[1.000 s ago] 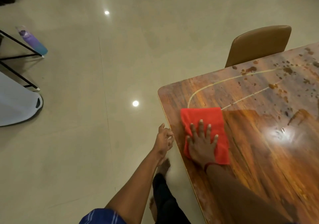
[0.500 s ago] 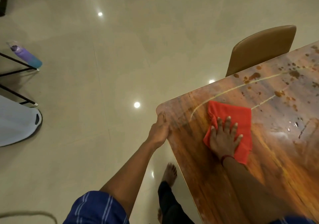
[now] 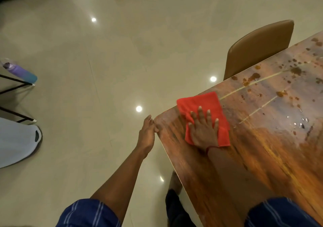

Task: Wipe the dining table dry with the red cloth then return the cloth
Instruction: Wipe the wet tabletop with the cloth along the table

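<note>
Now | right hand (image 3: pixel 203 132) flat on red cloth (image 3: pixel 199 102) | left hand (image 3: pixel 147 134) touching table (image 3: pixel 262 156) corner

- Illumination: warm, moderately dim indoor light from overhead fixtures outside the view.
- Glare: small round lamp reflections on the polished floor (image 3: pixel 104 69); a broad sheen on the glossy dining table (image 3: pixel 262 139), with bright glints off droplets towards its right side.
- Shadows: soft and diffuse; a darker patch lies under the right forearm on the tabletop.
- Sharpness: overall soft; the bottle (image 3: pixel 21 71) at the left edge is smeared.
- Distortion: wide-angle bending, straight lines splaying towards the borders.
</note>
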